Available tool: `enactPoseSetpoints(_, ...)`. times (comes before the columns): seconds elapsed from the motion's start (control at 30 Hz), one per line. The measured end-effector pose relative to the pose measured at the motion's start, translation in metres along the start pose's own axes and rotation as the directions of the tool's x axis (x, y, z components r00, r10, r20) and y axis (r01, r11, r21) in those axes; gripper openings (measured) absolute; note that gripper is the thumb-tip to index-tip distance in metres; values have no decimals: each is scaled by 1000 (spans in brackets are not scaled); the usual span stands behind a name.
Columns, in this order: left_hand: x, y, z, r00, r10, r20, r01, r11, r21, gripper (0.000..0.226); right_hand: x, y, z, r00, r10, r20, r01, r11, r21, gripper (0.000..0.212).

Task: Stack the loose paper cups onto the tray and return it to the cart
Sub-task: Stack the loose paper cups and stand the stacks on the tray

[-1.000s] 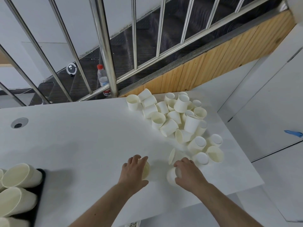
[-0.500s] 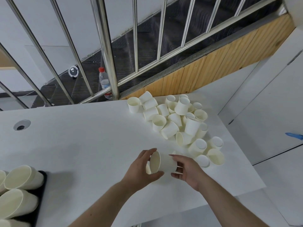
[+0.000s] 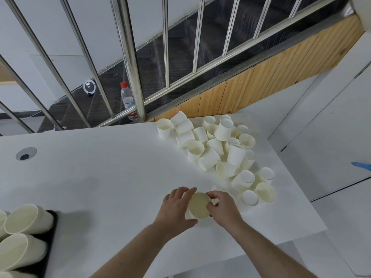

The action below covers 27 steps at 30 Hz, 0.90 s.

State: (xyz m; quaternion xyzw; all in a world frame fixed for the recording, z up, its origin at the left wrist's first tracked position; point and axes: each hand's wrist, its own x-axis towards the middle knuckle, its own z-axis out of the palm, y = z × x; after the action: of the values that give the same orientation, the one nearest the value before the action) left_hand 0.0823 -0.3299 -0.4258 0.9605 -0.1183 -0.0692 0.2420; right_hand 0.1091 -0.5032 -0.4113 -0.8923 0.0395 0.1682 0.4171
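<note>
Item: cream round paper cup (image 3: pixel 199 205), lower centre, mouth up, axis vertical, gripped between left hand (image 3: pixel 176 209) and right hand (image 3: pixel 223 207). Black tray (image 3: pixel 51 227) with stacked cups: lower left, nearer the left hand. Loose cup pile (image 3: pixel 216 149): upper right.

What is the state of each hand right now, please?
Left hand: holding the paper cup, fingers curled round its left side.
Right hand: holding the same paper cup, fingers pinching its right rim.
</note>
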Motion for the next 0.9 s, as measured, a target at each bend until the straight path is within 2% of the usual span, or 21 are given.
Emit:
enactPoseSetpoints(0.13, -6, -17, -3, 988, -123, 93, 112, 986, 120, 90, 4, 11, 3, 1000, 12, 29, -7, 990, -141, 31)
enactPoseSetpoints(0.3, -10, -25, -1, 969, -185, 166, 164, 978, 130, 87, 8, 16, 11, 997, 13, 74, 6, 967, -256, 34)
enactPoseSetpoints(0.47, -10, -27, -1, 965, -181, 188, 165, 981, 101, 77, 6, 9, 15, 992, -35, 120, 77, 929, -363, 42)
enactPoseSetpoints(0.6, -9, -31, -4, 971, -170, 171, 155, 983, 96, 74, 0, -2, 14, 979, -87, 186, 169, 856, -489, 65)
enactPoseSetpoints(0.73, -8, -34, -6, 976, -148, 162, 135, 987, 85, 74, -1, -7, 19, 958, -127, 258, 252, 802, -542, 86)
enactPoseSetpoints(0.8, -7, -35, -8, 978, -131, 164, 120, 990, 75, 75, 0, -10, 23, 950, -122, 289, 270, 786, -556, 87)
enactPoseSetpoints(0.9, -6, -38, -11, 981, -101, 164, 92, 994, 63, 74, 0, -12, 28, 948, -132, 289, 280, 777, -564, 76)
